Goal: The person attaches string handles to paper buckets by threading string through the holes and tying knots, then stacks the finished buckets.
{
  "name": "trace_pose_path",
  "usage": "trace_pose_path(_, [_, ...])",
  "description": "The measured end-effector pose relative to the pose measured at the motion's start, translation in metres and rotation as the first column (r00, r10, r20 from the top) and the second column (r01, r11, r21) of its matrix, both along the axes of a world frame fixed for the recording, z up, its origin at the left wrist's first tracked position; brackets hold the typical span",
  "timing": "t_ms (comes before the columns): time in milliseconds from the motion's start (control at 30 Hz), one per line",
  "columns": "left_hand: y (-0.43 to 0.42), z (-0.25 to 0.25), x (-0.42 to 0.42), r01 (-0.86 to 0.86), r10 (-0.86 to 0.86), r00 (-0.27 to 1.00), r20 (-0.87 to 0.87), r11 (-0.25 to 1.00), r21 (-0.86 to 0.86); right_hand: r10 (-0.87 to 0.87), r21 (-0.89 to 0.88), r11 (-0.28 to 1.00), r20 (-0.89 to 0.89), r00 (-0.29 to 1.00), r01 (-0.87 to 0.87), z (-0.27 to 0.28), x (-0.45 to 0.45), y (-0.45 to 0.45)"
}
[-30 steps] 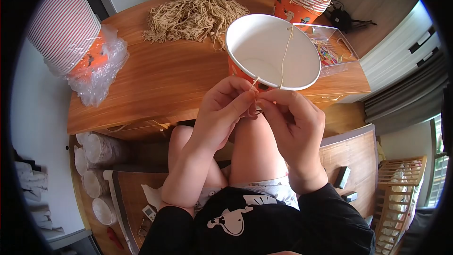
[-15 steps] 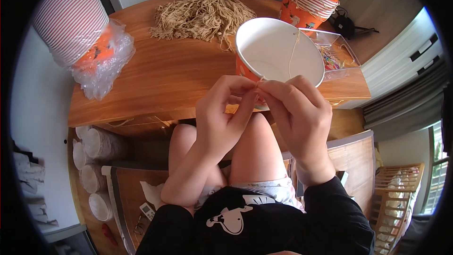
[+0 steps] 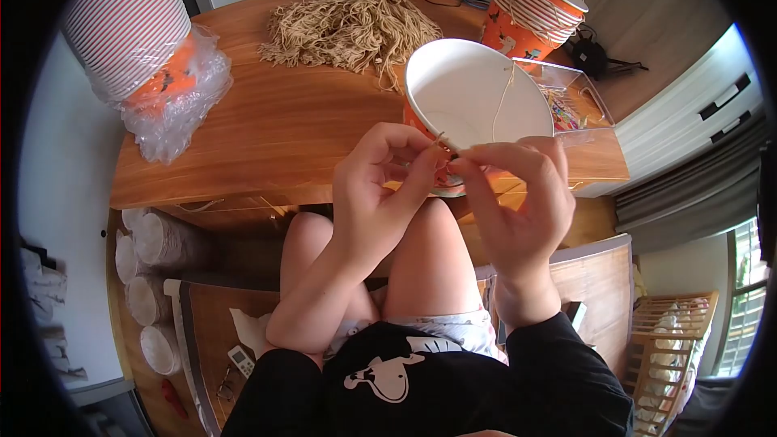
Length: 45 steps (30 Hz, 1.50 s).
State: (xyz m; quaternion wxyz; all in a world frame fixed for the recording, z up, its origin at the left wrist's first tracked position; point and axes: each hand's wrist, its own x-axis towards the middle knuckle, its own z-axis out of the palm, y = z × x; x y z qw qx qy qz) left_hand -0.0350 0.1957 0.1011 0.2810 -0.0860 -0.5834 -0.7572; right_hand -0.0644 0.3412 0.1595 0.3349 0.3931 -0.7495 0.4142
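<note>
A large paper bucket (image 3: 453, 77), white inside and orange outside, leans with its mouth toward me at the table's front edge. A thin string (image 3: 503, 103) hangs from its far rim down into the bucket. At the near rim, my left hand (image 3: 374, 174) pinches a short string end between thumb and forefinger. Just right of it, my right hand (image 3: 528, 194) is closed in a pinch by the same rim, apparently on the string too, though its fingertips hide most of it.
A heap of tan strings (image 3: 348, 28) lies on the wooden table (image 3: 307, 129). Nested orange buckets (image 3: 534, 12) with strings stand at back right, near a clear plastic box (image 3: 595, 101). A tall stack of buckets in plastic wrap (image 3: 133, 40) stands left; more stacks (image 3: 150, 299) lie below.
My fingertips have parted a little, the right ones moving slightly right and down. A string end now shows above my left fingers. The whole view has shifted slightly.
</note>
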Motion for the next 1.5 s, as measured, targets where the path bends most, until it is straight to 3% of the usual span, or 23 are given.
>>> trace_pose_path(33, [0.000, -0.001, 0.000, 0.016, -0.016, 1.000, 0.005, 1.000, 0.011, 0.023, 0.051, 0.999, -0.081, 0.996, -0.019, 0.002, -0.003, -0.001])
trace_pose_path(267, [0.002, -0.001, 0.002, -0.006, 0.006, 1.000, -0.014, 1.000, -0.003, -0.031, 0.021, 0.999, -0.052, 0.998, 0.032, -0.007, -0.006, -0.005])
trace_pose_path(433, [0.002, -0.001, 0.005, -0.055, 0.054, 0.998, -0.013, 0.996, -0.074, -0.008, 0.156, 0.987, -0.139, 0.990, 0.030, -0.005, -0.011, -0.001])
trace_pose_path(633, [0.000, 0.001, 0.011, -0.184, 0.171, 0.983, -0.070, 0.951, -0.249, -0.006, 0.219, 0.975, -0.167, 0.986, 0.043, -0.002, -0.015, 0.001])
trace_pose_path(733, [0.001, 0.003, 0.013, -0.210, 0.201, 0.978, -0.063, 0.946, -0.247, -0.009, 0.239, 0.969, -0.206, 0.979, 0.059, -0.001, -0.016, 0.001])
trace_pose_path(867, [0.003, 0.004, 0.013, -0.262, 0.254, 0.965, -0.063, 0.926, -0.272, -0.003, 0.219, 0.974, -0.255, 0.967, 0.060, -0.003, -0.018, 0.001])
trace_pose_path(933, [0.005, 0.002, 0.008, -0.374, 0.332, 0.925, -0.186, 0.885, -0.277, -0.001, 0.205, 0.977, -0.255, 0.967, 0.055, -0.005, -0.018, 0.001])
trace_pose_path(1167, [0.007, 0.001, 0.007, -0.390, 0.359, 0.921, -0.154, 0.862, -0.325, -0.017, 0.122, 0.991, -0.301, 0.953, 0.056, -0.008, -0.019, -0.001])
trace_pose_path(1267, [0.007, 0.003, 0.009, -0.331, 0.317, 0.944, -0.097, 0.897, -0.293, -0.006, 0.106, 0.994, -0.304, 0.953, 0.040, -0.010, -0.022, 0.001])
trace_pose_path(1333, [0.007, 0.003, 0.010, -0.169, 0.175, 0.984, 0.022, 0.971, -0.168, -0.009, 0.104, 0.994, -0.329, 0.944, 0.046, -0.010, -0.023, 0.001])
trace_pose_path(1367, [0.006, 0.004, 0.010, -0.168, 0.174, 0.984, 0.022, 0.971, -0.169, -0.011, 0.103, 0.994, -0.329, 0.944, 0.047, -0.010, -0.023, 0.001])
trace_pose_path(1433, [0.003, 0.004, 0.011, 0.080, -0.088, 0.993, 0.073, 0.991, 0.108, -0.015, 0.108, 0.993, -0.349, 0.937, 0.056, -0.011, -0.023, 0.002])
trace_pose_path(1500, [0.003, 0.003, 0.009, 0.135, -0.152, 0.985, 0.081, 0.974, 0.179, -0.012, 0.115, 0.992, -0.339, 0.941, 0.054, -0.013, -0.023, 0.003])
